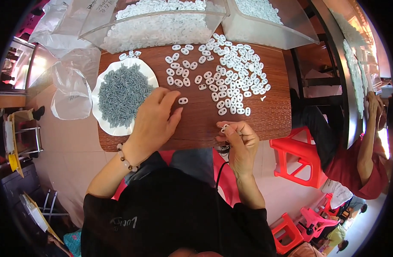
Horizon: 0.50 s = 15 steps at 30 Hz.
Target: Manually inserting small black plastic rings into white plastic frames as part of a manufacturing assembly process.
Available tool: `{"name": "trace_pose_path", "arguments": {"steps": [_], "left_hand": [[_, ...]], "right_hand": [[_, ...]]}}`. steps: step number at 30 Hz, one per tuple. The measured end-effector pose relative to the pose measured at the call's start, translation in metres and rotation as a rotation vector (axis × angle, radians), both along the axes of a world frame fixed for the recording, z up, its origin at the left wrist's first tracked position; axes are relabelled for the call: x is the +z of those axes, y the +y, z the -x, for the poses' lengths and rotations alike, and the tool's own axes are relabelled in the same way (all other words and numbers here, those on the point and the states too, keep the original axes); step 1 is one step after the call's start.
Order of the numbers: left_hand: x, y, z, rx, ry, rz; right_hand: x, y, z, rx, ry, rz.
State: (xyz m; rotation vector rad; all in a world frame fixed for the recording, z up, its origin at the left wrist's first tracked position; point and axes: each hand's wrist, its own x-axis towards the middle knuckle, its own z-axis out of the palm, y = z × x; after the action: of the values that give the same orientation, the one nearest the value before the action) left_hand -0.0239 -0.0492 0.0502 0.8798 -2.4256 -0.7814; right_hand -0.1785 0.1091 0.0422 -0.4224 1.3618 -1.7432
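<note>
The left hand (pixel 153 122) lies palm down on the brown wood-grain desk (pixel 273 115), fingers loosely spread and holding nothing, fingertips just beside 1 small white oval plastic piece with 2 holes (pixel 183 100). The right hand (pixel 239 141) is curled at the desk's near edge, thumb and fingers pinched together on another small white plastic piece (pixel 224 127) (mostly hidden by the fingers). Left of the left hand sits a round white plate heaped with small grey ridged screws (pixel 121 95), touching the hand's side. Beyond both hands, a loose scatter of matching white oval pieces (pixel 235 73) covers the desk. Behind it stand 2 clear plastic bins (pixel 162 25) of more white pieces. A beaded bracelet (pixel 126 160) circles the left wrist.
</note>
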Motion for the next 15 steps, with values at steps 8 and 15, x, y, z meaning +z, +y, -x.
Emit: {"name": "trace_pose_path", "arguments": {"steps": [8,15], "left_hand": [[-0.013,0.001,0.022,-0.078,-0.119,0.109],[-0.004,0.01,0.027,-0.054,0.062,-0.061]], "right_hand": [[0.005,0.006,-0.001,-0.039,0.039,-0.016],[-0.002,0.009,0.002,0.014,-0.027,-0.031]]}}
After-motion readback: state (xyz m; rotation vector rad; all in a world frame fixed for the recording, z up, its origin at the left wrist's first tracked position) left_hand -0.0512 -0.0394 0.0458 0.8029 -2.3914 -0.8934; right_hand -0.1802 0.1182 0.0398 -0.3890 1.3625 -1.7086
